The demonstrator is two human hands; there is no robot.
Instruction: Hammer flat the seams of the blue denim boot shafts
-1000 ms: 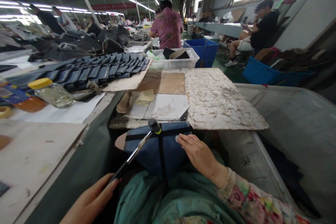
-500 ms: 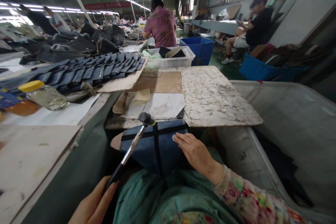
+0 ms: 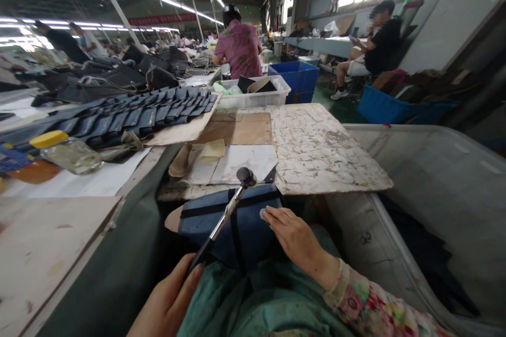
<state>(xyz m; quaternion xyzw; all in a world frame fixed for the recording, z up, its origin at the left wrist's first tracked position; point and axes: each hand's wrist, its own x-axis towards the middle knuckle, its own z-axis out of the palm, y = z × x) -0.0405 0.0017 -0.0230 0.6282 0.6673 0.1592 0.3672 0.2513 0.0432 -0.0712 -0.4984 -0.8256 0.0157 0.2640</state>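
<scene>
My left hand (image 3: 169, 295) is closed around the black grip of a mallet (image 3: 227, 211), which has a metal shaft and a dark round head. The mallet slants up over a dark blue leather-like piece (image 3: 253, 229), crossed by black strips and with a pinkish tip at its left end. Whether the head touches the piece I cannot tell. My right hand (image 3: 298, 242) lies on the right part of the blue piece, fingers stretched out, with something small and white at a fingertip. Green cloth covers my lap just below, partly hiding the piece's lower edge.
A worn board (image 3: 328, 152) lies ahead, with a white sheet (image 3: 249, 163) and a tan scrap (image 3: 212, 150). Overlapping blue pieces (image 3: 130, 116) and a yellow-lidded jar (image 3: 71, 152) are left. A large pale bin (image 3: 427, 163) stands right. Another person (image 3: 239, 50) works ahead.
My left hand and the mallet have moved to the right, so the head is now over the blue piece's upper right part. My right hand has stayed nearly in place.
</scene>
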